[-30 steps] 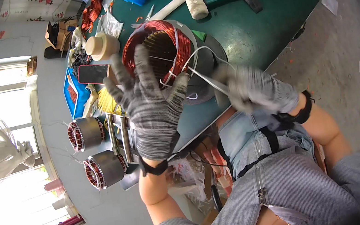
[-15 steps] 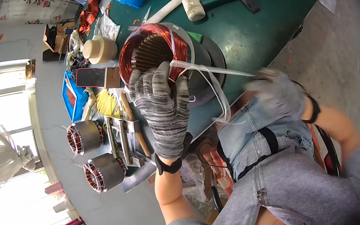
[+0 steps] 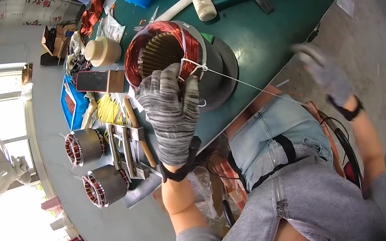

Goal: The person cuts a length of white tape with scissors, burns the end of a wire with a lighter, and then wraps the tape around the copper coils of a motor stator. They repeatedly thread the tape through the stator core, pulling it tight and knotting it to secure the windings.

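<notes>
copper winding (image 3: 191, 46), partly covered by left fingers (image 3: 168, 80), white cord (image 3: 204, 68) beside them

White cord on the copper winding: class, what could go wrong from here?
The white cord runs out nearly straight from the copper winding, so a hard pull might snap it or make it bite into the winding. The gloved left hand rests close to the cord's loop, so it could get caught.

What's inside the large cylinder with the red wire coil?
Tan-brown ribs line the cylinder inside. The gloved left hand covers the lower part; deeper in, it's too dark to tell.
</notes>
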Motion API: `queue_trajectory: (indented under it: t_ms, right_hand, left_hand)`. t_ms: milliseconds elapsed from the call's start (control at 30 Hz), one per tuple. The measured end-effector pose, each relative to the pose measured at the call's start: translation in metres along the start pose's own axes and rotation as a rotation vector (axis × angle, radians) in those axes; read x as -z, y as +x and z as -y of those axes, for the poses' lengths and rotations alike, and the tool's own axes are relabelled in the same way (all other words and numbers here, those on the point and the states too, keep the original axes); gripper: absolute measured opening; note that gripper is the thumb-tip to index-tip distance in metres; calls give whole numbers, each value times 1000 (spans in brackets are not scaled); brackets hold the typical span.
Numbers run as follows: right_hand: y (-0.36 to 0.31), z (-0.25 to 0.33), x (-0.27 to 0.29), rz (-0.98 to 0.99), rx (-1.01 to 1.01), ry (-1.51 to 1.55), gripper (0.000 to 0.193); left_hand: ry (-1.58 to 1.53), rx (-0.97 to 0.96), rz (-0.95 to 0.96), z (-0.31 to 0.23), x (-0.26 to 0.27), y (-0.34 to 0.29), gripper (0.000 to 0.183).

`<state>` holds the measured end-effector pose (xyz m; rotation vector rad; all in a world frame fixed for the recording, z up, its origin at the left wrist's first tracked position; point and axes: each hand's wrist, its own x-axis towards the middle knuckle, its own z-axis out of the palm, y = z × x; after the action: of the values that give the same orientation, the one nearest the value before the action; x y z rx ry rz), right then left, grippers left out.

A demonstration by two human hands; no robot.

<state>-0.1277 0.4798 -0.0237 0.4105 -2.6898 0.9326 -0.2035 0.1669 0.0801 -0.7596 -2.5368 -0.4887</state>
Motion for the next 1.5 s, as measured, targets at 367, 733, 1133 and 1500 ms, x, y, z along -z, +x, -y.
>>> queue_trajectory:
  t_ms: [367,733,1133,1500]
  right_hand:
    - [108,127,-25,-175,436,682,18]
    - [135,180,-1,667,-474,1989,16]
    - [194,50,-24,-328,909,161,24]
    - [99,118,-40,-350,165,501,48]
  left_hand:
    - [524,-156,78,-16,0,1,55]
    - [287,-120,-177,77,-39,-52,36]
    - [35,-69,-80,11,-4,1,25]
    - [-177,101,130,3,15,19,22]
